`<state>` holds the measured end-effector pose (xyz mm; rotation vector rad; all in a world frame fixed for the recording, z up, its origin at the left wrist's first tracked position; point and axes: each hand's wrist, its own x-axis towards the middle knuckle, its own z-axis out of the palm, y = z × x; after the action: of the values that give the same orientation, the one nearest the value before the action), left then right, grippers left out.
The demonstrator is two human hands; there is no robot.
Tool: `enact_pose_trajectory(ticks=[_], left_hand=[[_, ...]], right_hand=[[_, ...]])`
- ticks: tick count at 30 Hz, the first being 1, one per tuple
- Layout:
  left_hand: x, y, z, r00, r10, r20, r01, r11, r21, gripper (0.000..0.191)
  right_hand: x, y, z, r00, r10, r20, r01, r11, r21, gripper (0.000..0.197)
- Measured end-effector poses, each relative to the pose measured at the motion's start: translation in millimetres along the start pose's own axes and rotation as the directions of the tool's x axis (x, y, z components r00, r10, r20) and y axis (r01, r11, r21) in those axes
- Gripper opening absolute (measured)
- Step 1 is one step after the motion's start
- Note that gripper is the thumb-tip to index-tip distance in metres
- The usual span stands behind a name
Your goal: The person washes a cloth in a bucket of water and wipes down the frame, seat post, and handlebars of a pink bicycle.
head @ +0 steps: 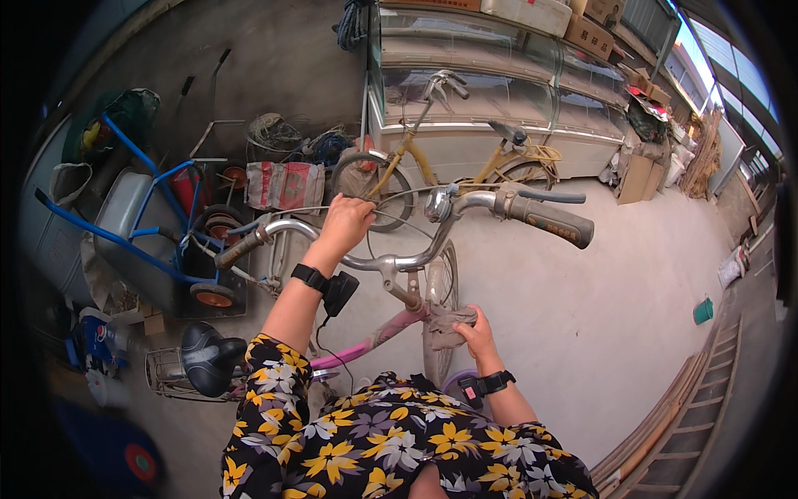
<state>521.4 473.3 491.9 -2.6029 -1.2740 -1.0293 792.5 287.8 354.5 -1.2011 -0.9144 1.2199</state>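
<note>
In front of me stands a pink bicycle with a chrome handlebar. My left hand is above the left half of the handlebar, its fingers curled around a brake cable. A crumpled grey cloth is in my right hand. That cloth lies against the front of the frame, just below the handlebar stem and over the front wheel. A chrome bell is mounted near the right grip. The black saddle is at lower left.
A yellow bicycle stands before a glass display case. At left are a blue-framed wheelbarrow and coiled wire. A wooden ladder, planks and a green bucket are at right.
</note>
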Motion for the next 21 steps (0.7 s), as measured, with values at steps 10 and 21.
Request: enact_pose_trajectory(ticks=[10, 21], left_hand=[[-38.3, 67.8, -23.3, 0.975, -0.200, -0.097, 0.074, 0.704, -0.706, 0.025], [-99.5, 68.7, -7.1, 0.938, -0.296, 0.180, 0.339, 0.676, -0.655, 0.048]], right_hand=[[20.2, -128.3, 124.4, 0.525, -0.630, 0.572, 0.790, 0.111, -0.603, 0.058], [40.0, -93.0, 141.4, 0.613, -0.607, 0.505, 0.787, 0.423, -0.449, 0.055]])
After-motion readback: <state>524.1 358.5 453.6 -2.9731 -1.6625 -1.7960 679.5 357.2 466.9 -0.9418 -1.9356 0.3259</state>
